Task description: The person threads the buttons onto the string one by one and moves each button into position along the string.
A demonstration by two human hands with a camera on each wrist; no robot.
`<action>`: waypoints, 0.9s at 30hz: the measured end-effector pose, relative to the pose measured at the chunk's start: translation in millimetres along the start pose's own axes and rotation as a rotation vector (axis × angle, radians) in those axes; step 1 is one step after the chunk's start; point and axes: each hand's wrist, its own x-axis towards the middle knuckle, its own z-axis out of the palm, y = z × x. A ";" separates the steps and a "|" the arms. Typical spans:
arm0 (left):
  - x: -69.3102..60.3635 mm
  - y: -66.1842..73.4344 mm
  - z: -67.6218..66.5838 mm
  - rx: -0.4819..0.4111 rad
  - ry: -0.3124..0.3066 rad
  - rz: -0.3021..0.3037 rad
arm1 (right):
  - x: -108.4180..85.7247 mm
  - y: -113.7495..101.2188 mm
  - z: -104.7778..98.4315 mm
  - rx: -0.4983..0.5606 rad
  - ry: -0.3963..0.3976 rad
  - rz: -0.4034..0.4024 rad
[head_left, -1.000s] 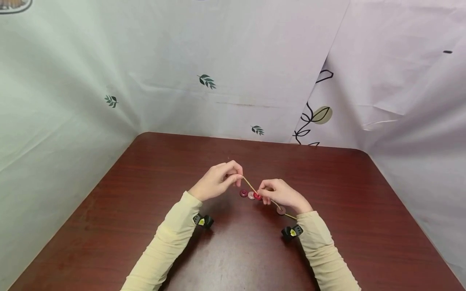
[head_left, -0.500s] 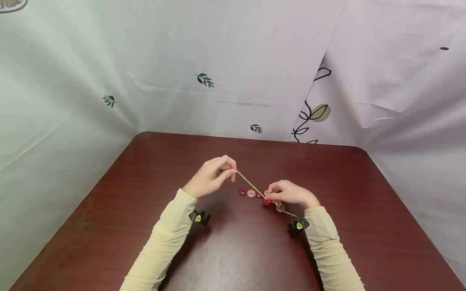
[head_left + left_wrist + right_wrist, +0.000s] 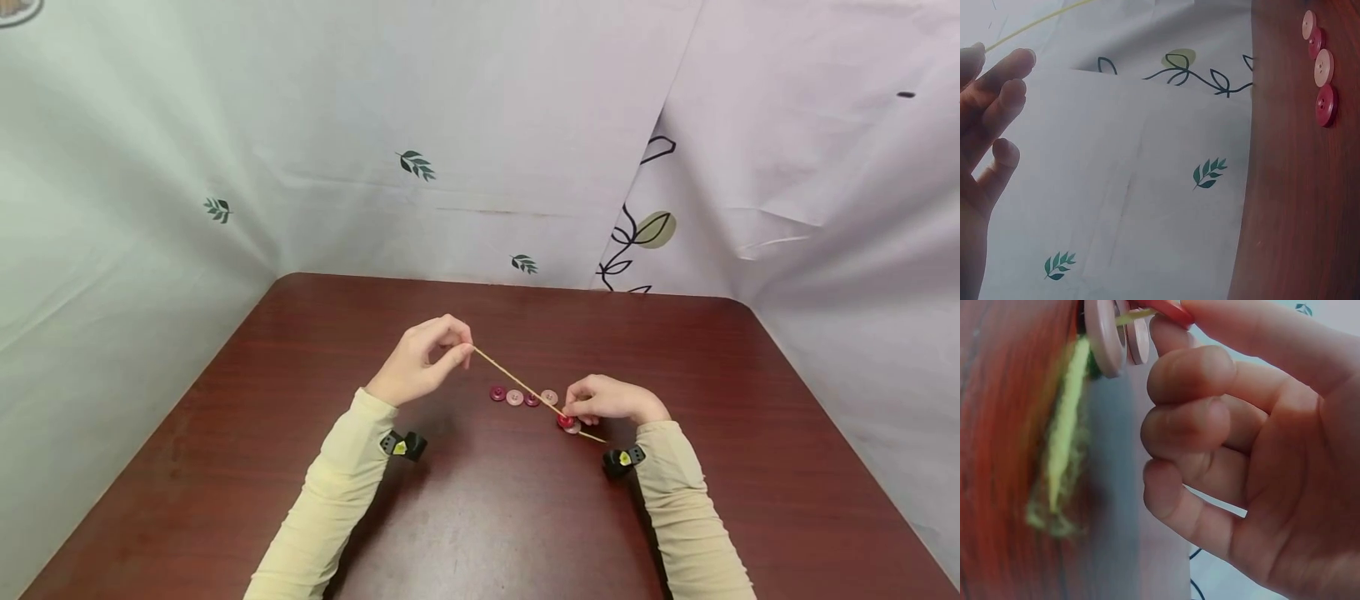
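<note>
A yellow string slants down, taut, from my left hand, whose thumb and fingers pinch its upper end. Lower on the right, my right hand pinches a red button that is threaded on the string. Just below the red one, a pale pink button also sits on the string, close to the table. Past it the string's tail hangs blurred and frayed in the right wrist view. The left wrist view shows my left hand's fingers near the string.
Several loose buttons lie in a row on the dark wooden table: a dark red button, a pink button, then another dark red and another pink. White patterned cloth hangs behind and beside the table.
My left hand has moved left and slightly up, drawing out more string. My right hand has slid rightward and down along it with the red button, which now meets the pink one.
</note>
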 end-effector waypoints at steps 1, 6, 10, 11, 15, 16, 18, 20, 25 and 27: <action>-0.2 0.2 -0.5 0.007 0.002 0.002 | 0.0 0.4 -0.1 -0.005 0.000 0.002; -0.3 0.4 -2.2 0.031 0.008 0.013 | -1.5 1.7 -1.3 -0.008 -0.005 0.015; 0.1 0.6 -2.2 0.052 0.007 0.023 | -3.7 2.2 -2.3 0.000 0.004 0.031; 0.0 0.6 -1.8 0.057 0.006 0.025 | -4.2 2.3 -2.5 0.002 0.013 0.032; 0.0 0.8 1.4 0.074 0.000 0.037 | -5.6 3.0 -3.7 -0.022 0.063 0.025; 0.1 0.8 2.3 0.079 -0.003 0.039 | -5.8 2.5 -4.3 -0.037 0.082 0.020; 0.7 1.3 3.4 0.090 -0.007 0.041 | -5.1 -1.2 -5.4 -0.066 0.131 0.008; 1.0 1.0 4.4 0.107 -0.010 0.043 | -3.5 -7.9 -4.9 -0.100 0.196 -0.010; 1.1 0.0 7.2 0.137 -0.026 0.045 | 9.1 -38.4 7.6 -0.059 0.371 -0.117; 0.7 0.0 9.2 0.152 -0.039 0.046 | 13.4 -54.3 15.1 0.049 0.387 -0.145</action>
